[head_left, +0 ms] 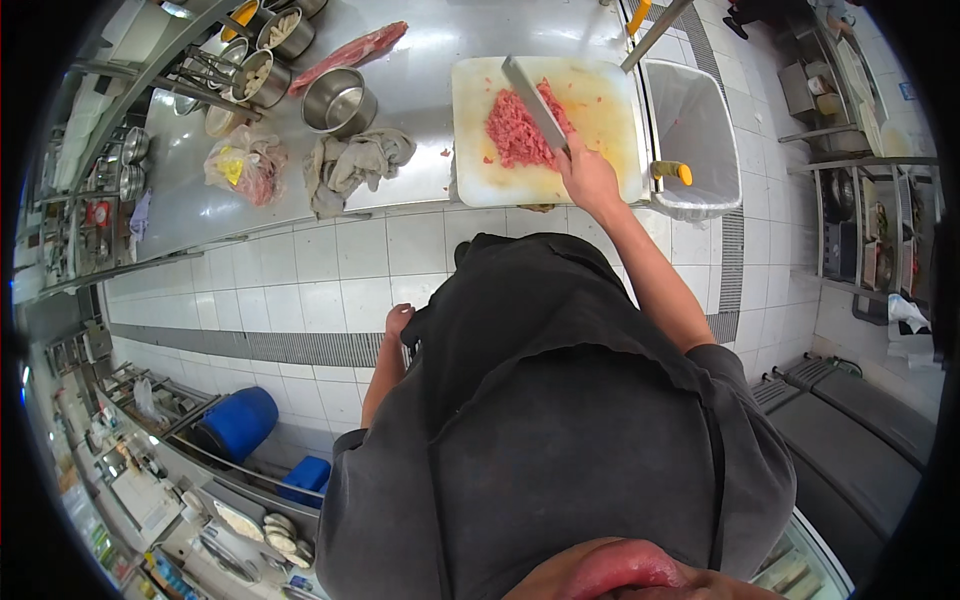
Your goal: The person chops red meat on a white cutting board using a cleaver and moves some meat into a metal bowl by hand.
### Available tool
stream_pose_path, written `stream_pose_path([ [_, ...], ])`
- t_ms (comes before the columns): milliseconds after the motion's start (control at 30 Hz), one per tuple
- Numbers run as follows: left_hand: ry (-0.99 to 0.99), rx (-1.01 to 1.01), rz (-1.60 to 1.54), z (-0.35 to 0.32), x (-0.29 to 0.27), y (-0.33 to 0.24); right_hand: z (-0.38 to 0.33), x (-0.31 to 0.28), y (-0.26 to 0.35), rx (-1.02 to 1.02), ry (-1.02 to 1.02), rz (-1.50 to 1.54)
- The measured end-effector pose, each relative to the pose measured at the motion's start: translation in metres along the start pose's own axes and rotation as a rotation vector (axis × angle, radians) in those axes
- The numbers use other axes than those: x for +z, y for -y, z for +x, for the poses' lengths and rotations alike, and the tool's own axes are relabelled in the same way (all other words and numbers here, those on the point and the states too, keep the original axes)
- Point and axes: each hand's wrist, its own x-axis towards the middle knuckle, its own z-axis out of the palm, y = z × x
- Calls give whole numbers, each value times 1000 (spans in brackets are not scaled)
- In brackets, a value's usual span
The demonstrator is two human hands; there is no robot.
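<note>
My right hand [588, 178] grips the handle of a large cleaver [533, 101], its blade raised over a pile of chopped red meat [518, 132]. The meat lies on a white cutting board [600, 110] on the steel counter. My left hand [398, 321] hangs at my side against my dark apron, fingers curled, holding nothing.
On the steel counter [420, 90] lie a grey cloth [350, 165], a steel bowl [338, 102], a plastic bag [245, 165], a strip of raw meat [350, 52] and several small pots. A lined bin [690, 130] stands right of the board. White tiled floor below.
</note>
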Motion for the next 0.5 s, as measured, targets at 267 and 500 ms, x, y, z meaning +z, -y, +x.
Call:
stream_pose_path([
  [267, 52, -30, -9, 18, 14, 23, 2, -4, -5, -23, 23, -23],
  [500, 107, 169, -88, 20, 13, 57, 13, 9, -36, 22, 93, -64],
])
